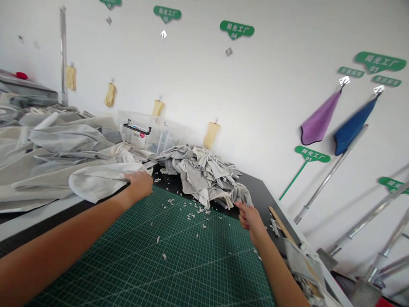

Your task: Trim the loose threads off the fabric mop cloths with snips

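My left hand [140, 185] reaches to the far left of the green cutting mat [173, 269]. Its fingers close on the right end of a whitish fabric piece [98, 181], though the fingertips are partly hidden. At the far right of the mat, my right hand [251, 220] has curled fingers, with the index finger pointing left. It is closed at the edge of a grey fabric piece [243, 194], which lies against a heap of grey and white fabric pieces [204, 171]. Small white scraps [196, 210] are scattered over the mat.
Large layered fabric [57, 144] covers the left side. Behind it stands a clear plastic box [136, 135]. A wooden strip [282, 225] and more cloth scraps [304, 260] line the right table edge. Yellow gloves [212, 135] and purple and blue cloths [321, 117] hang on the wall.
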`<act>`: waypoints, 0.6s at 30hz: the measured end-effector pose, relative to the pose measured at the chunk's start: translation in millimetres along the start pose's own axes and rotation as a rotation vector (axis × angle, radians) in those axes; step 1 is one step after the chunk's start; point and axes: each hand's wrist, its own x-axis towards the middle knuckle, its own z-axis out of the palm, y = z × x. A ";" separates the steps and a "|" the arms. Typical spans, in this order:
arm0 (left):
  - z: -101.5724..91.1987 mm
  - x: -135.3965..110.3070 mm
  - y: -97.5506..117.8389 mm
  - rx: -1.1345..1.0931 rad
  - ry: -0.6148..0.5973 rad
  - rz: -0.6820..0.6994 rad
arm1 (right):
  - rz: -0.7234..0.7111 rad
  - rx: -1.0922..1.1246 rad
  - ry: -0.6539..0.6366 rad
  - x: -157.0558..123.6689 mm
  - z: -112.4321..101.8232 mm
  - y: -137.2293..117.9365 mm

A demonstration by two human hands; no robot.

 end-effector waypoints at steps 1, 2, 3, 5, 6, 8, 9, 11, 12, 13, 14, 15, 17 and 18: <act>0.7 -3.5 11.4 0.017 -0.015 0.063 | -0.003 -0.022 0.004 3.8 4.1 1.3; 1.4 -6.3 22.9 0.033 -0.036 0.123 | -0.010 -0.045 0.003 7.0 9.0 2.9; 2.3 -8.6 34.7 0.031 -0.051 0.175 | -0.020 -0.067 -0.001 9.8 14.4 4.7; 5.0 -11.4 58.6 -0.029 -0.053 0.264 | -0.037 -0.104 -0.015 14.9 26.0 8.4; 6.8 -12.1 70.6 -0.066 -0.044 0.289 | -0.049 -0.117 -0.025 17.6 31.6 10.2; 10.6 -11.7 93.8 -0.127 -0.022 0.321 | -0.074 -0.136 -0.033 24.0 41.6 13.0; 12.1 -10.4 104.8 -0.152 -0.007 0.331 | -0.086 -0.141 -0.032 27.8 46.0 14.1; 13.6 -5.1 124.9 -0.190 0.029 0.332 | -0.105 -0.138 -0.029 35.9 53.7 15.4; 13.4 -0.9 133.8 -0.206 0.050 0.320 | -0.110 -0.133 -0.030 39.7 57.1 15.9; 12.6 4.2 142.0 -0.222 0.073 0.301 | -0.115 -0.127 -0.035 43.1 60.4 16.2; 11.4 10.1 149.5 -0.239 0.097 0.277 | -0.120 -0.125 -0.044 45.9 63.5 16.6; 9.9 16.6 156.3 -0.256 0.120 0.253 | -0.124 -0.124 -0.052 48.1 66.3 17.0; 7.2 30.3 168.2 -0.290 0.152 0.220 | -0.119 -0.122 -0.060 50.7 70.7 18.3; 6.3 36.9 173.3 -0.304 0.160 0.211 | -0.111 -0.117 -0.062 51.4 72.1 19.3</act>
